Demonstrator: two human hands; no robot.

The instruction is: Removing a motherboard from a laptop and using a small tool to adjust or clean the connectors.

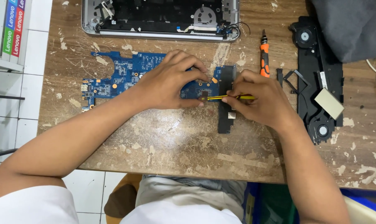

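A thin yellow tool [231, 97] is pinched in the closed grip of the right hand [260, 101], its tip set on a dark chip on the blue circuit board [121, 74]. The board is pressed flat under the left hand [171, 81], fingers spread, gripping nothing. A black strip [226, 112] lies at 6 o'clock of the tool. At 12 o'clock an orange screwdriver [264, 60] rests on the wooden worktop [175, 145]; an opened laptop base [163, 18] lies beyond.
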